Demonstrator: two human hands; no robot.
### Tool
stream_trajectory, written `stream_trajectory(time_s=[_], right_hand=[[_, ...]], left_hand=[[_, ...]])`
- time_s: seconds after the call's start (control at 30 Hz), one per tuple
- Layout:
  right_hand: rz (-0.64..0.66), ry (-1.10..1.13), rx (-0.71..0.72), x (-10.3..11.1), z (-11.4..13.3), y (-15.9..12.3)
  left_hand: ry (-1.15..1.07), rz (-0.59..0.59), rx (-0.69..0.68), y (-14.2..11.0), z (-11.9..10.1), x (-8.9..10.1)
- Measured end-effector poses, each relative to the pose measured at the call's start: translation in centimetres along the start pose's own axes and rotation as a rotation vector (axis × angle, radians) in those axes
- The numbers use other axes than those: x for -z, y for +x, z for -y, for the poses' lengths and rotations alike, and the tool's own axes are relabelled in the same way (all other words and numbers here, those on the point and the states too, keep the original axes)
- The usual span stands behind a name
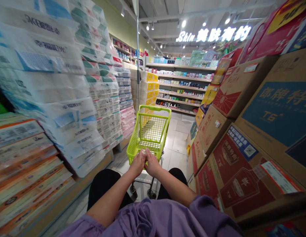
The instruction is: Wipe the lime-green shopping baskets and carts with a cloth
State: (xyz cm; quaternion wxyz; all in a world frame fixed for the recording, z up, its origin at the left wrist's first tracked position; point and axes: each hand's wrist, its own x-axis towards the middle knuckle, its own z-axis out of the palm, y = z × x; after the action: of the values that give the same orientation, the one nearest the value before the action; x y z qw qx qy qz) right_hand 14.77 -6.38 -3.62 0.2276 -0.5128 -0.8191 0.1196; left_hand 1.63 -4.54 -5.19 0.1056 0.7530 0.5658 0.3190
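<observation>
Shopping cart lies directly ahead of the hands, near end against or just under the fingers, long axis running forward and slightly right. Left hand and right hand appear equally near, drawn together, fingers partly curled; whether they grip a handle cannot be told. Packaged paper stacks flank the left, cartons the right. Yellow-marked packs stand beyond the far end, slightly left; shelves cross farther ahead.

A lime-green plastic shopping cart with gridded basket walls stands upright and empty on the pale tiled floor, wheels down.
</observation>
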Motion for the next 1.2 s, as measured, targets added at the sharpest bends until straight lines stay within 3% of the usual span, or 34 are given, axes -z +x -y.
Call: stream_trajectory(time_s=[0.1, 0.23, 0.33, 0.53, 0.67, 0.83, 0.93, 1.03, 1.2], right_hand=[[0.040, -0.033, 0.055, -0.6, 1.5, 0.4], [0.000, -0.109, 0.066, -0.6, 1.9, 1.1], [-0.038, -0.181, 0.148, 0.5, 0.1, 0.4], [-0.210, -0.246, 0.147, 2.2, -4.9, -3.0], [-0.162, -0.240, 0.049, 1.0, -3.9, -2.1], [-0.077, -0.217, 0.131, -0.2, -1.4, -0.1], [-0.085, -0.216, 0.125, 1.0, -2.5, -1.0], [-0.175, -0.233, 0.072, 2.0, -4.4, -2.6], [-0.209, -0.222, -0.029, 0.9, -4.3, -2.3]], left_hand=[[-0.037, -0.055, 0.007, -0.5, 1.6, 0.7], [0.295, -0.064, -0.066, -1.7, 3.6, 1.7], [0.491, -0.018, -0.148, -2.4, 4.3, 2.1], [0.538, 0.009, -0.150, -2.3, 2.9, 1.7], [0.520, 0.064, -0.120, -2.0, 1.8, 1.0], [0.569, 0.075, -0.145, -2.2, 1.8, 0.8], [0.599, 0.060, -0.162, -2.4, 2.1, 1.1], [0.598, 0.049, -0.170, -2.5, 2.0, 1.1], [0.589, 0.077, -0.130, -1.8, 1.4, 0.5]])
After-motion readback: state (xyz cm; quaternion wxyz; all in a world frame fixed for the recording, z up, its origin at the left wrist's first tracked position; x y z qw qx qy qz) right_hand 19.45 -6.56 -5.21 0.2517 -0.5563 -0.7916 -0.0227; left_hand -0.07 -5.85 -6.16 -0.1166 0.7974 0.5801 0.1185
